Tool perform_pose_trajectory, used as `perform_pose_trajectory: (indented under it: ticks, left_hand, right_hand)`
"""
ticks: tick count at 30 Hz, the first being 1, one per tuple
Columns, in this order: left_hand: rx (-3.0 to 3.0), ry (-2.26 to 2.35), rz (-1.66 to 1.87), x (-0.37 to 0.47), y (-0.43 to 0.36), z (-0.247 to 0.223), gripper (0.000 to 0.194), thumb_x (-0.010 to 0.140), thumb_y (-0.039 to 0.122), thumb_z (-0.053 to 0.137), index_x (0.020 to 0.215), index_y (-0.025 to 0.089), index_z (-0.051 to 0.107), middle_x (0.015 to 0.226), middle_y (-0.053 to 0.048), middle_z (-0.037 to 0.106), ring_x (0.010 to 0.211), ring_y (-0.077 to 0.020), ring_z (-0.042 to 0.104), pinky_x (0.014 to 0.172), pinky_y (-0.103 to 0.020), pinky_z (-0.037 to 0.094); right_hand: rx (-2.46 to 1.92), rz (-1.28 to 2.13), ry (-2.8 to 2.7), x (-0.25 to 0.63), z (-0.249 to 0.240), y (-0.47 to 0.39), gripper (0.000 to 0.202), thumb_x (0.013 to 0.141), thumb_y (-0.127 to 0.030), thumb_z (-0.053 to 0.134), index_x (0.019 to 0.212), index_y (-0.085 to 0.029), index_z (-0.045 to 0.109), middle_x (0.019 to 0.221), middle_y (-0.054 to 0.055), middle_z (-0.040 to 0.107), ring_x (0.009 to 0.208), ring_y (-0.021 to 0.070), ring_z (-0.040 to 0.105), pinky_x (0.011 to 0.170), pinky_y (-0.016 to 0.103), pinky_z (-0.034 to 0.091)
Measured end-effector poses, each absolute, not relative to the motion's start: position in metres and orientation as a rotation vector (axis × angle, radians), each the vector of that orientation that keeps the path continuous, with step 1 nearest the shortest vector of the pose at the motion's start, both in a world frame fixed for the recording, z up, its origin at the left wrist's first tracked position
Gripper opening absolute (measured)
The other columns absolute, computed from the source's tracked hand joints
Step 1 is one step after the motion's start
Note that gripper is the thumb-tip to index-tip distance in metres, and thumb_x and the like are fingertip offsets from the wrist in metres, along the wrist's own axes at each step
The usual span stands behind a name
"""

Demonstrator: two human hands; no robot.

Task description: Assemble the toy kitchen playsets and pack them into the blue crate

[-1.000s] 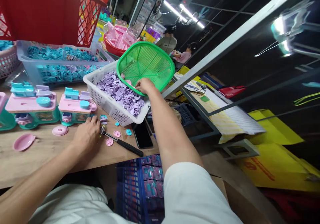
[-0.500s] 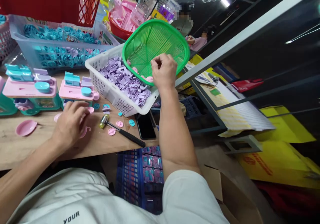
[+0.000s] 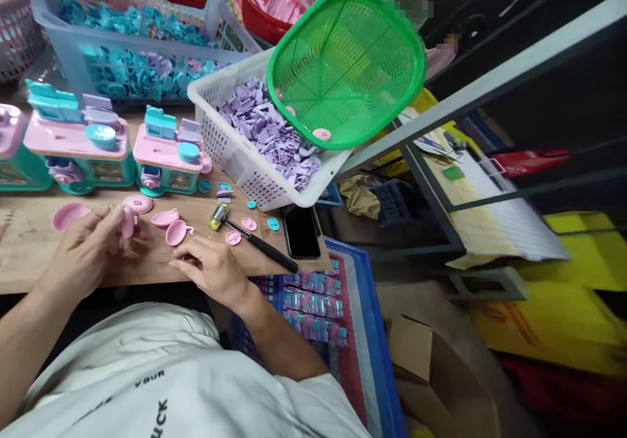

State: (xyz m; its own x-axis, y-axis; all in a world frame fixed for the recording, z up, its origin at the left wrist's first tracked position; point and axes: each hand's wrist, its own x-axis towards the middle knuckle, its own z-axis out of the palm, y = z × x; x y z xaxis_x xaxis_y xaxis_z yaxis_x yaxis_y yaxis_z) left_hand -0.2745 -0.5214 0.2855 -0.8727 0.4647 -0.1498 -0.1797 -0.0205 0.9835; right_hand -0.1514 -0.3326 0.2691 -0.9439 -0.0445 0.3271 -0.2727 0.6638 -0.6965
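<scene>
My left hand (image 3: pixel 91 249) is closed on a small pink plastic piece (image 3: pixel 128 221), held upright above the wooden table. My right hand (image 3: pixel 215 269) hovers by the table's front edge, thumb and fingers drawn together; whatever is between them is too small to make out. Just beyond it lie a pink toy pan (image 3: pixel 177 232) with a hooked handle and another small pink pan (image 3: pixel 165 218). A round pink lid (image 3: pixel 138 203) sits behind my left hand. Farther left is a larger pink pan (image 3: pixel 70 217), partly covered by that hand.
Pink-and-teal toy kitchens (image 3: pixel 169 157) line the table's back. A hammer (image 3: pixel 255 239), pink and blue discs and a phone (image 3: pixel 301 232) lie at right. A green basket (image 3: pixel 347 72) rests tilted on a white crate (image 3: pixel 264 196) of purple parts. A blue crate (image 3: pixel 382 353) stands below.
My right hand has come down from the green basket to the table's front. My left hand has moved left and now holds up a pink piece. The view has shifted too.
</scene>
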Motion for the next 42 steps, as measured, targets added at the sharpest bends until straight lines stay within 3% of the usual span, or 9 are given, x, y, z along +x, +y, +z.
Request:
perform_pose_trajectory:
  ticks: [4,8,12,16,21,25,30,36,42]
  left_hand:
    - [0.046,1.616,1.971,-0.272,-0.513,0.289,0.061,0.054,0.064,0.098,0.074,0.015,0.068,0.069,0.000,0.060,0.058,-0.0079,0.053,0.053,-0.017,0.049]
    - [-0.027,1.666,2.025,-0.262,-0.501,0.292,0.075,0.034,0.056,0.106,0.083,0.016,0.066,0.072,0.001,0.066,0.057,-0.0080,0.057,0.048,-0.014,0.048]
    - [0.097,1.607,2.028,-0.254,-0.498,0.290,0.077,0.049,0.049,0.104,0.108,0.017,0.066,0.072,0.003,0.067,0.052,-0.0092,0.056,0.043,-0.017,0.047]
    - [0.189,1.584,1.953,-0.250,-0.502,0.290,0.051,0.062,0.043,0.098,0.088,0.014,0.065,0.066,0.003,0.064,0.051,-0.0085,0.056,0.046,-0.017,0.050]
    - [0.206,1.658,1.912,-0.247,-0.500,0.286,0.054,0.063,0.053,0.094,0.086,0.016,0.063,0.068,0.001,0.067,0.054,-0.0128,0.064,0.051,-0.021,0.057]
    - [0.242,1.729,1.949,-0.246,-0.498,0.280,0.050,0.063,0.049,0.094,0.084,0.016,0.063,0.065,0.002,0.066,0.051,-0.0118,0.063,0.050,-0.019,0.055]
    - [0.238,1.774,1.975,-0.243,-0.497,0.282,0.050,0.062,0.050,0.094,0.080,0.016,0.062,0.061,0.002,0.064,0.050,-0.0120,0.062,0.048,-0.018,0.053]
    - [0.288,1.851,1.972,-0.240,-0.495,0.279,0.044,0.070,0.053,0.084,0.077,0.018,0.059,0.061,0.001,0.064,0.051,-0.0129,0.062,0.051,-0.021,0.054]
    - [0.431,2.201,1.943,-0.235,-0.495,0.272,0.025,0.081,0.041,0.069,0.077,0.018,0.060,0.063,0.001,0.062,0.051,-0.0102,0.056,0.050,-0.019,0.044]
  right_hand:
    - [0.215,0.996,-2.689,-0.141,0.264,-0.329,0.008,0.100,-0.020,0.066,0.095,-0.017,0.072,0.091,0.007,0.076,0.087,0.0164,0.071,0.082,0.026,0.056]
    - [0.148,1.055,-2.560,-0.135,0.268,-0.327,0.015,0.102,-0.028,0.065,0.094,-0.017,0.072,0.090,0.006,0.077,0.084,0.0155,0.072,0.081,0.026,0.058]
    - [0.087,1.170,-2.388,-0.136,0.267,-0.332,0.021,0.103,-0.034,0.063,0.093,-0.018,0.071,0.087,0.005,0.077,0.076,0.0136,0.071,0.072,0.024,0.058]
    - [0.037,1.214,-2.305,-0.141,0.267,-0.342,0.016,0.102,-0.031,0.062,0.092,-0.019,0.067,0.086,0.004,0.077,0.076,0.0141,0.073,0.071,0.025,0.059]
    - [-0.011,1.276,-2.189,-0.157,0.275,-0.357,0.011,0.103,-0.029,0.059,0.097,-0.021,0.063,0.091,0.005,0.078,0.086,0.0155,0.075,0.082,0.028,0.061]
    - [-0.025,1.265,-2.093,-0.175,0.272,-0.368,0.013,0.103,-0.031,0.060,0.093,-0.022,0.063,0.103,0.008,0.077,0.103,0.0185,0.075,0.095,0.034,0.061]
    - [-0.147,1.420,-2.022,-0.183,0.261,-0.378,0.012,0.105,-0.032,0.057,0.098,-0.022,0.061,0.102,0.008,0.079,0.099,0.0181,0.078,0.085,0.031,0.064]
    - [-0.203,1.341,-2.051,-0.184,0.258,-0.382,0.015,0.104,-0.034,0.058,0.097,-0.021,0.061,0.097,0.007,0.079,0.089,0.0163,0.078,0.079,0.027,0.064]
    - [-0.195,1.270,-2.122,-0.182,0.259,-0.384,0.015,0.104,-0.034,0.058,0.096,-0.021,0.061,0.097,0.010,0.078,0.092,0.0191,0.077,0.081,0.031,0.063]
